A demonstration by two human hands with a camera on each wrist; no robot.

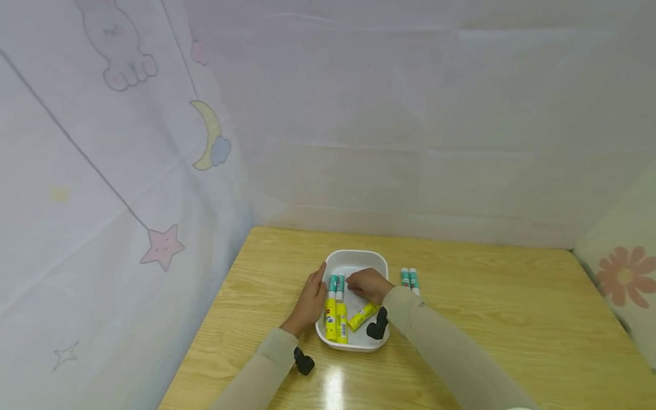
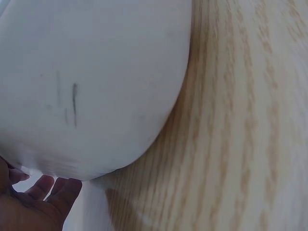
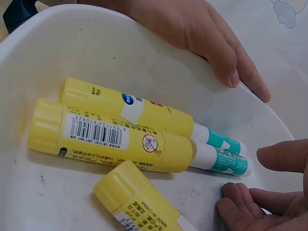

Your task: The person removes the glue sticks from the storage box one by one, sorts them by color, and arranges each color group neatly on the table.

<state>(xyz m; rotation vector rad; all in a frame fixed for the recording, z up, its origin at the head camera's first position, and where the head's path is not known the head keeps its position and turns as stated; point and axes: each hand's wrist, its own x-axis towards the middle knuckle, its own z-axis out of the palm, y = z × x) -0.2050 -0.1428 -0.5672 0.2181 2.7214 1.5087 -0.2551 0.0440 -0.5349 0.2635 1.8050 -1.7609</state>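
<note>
A white plastic tray stands on the table with glue sticks in it. My left hand holds its left side, the thumb over the rim and the other fingers along the outer wall. My right hand is inside the tray, thumb and fingertips apart with nothing between them in the right wrist view. Close to those fingertips lie two small green-and-white glue sticks, side by side. End to end with them are two yellow glue sticks. Another yellow glue stick lies slanted, below my right hand.
Two more green-and-white glue sticks are on the wooden table, just right of the tray, partly hidden by my right sleeve. A pale printed cloth hangs behind the table and along its sides. Black wrist cameras sit on both wrists.
</note>
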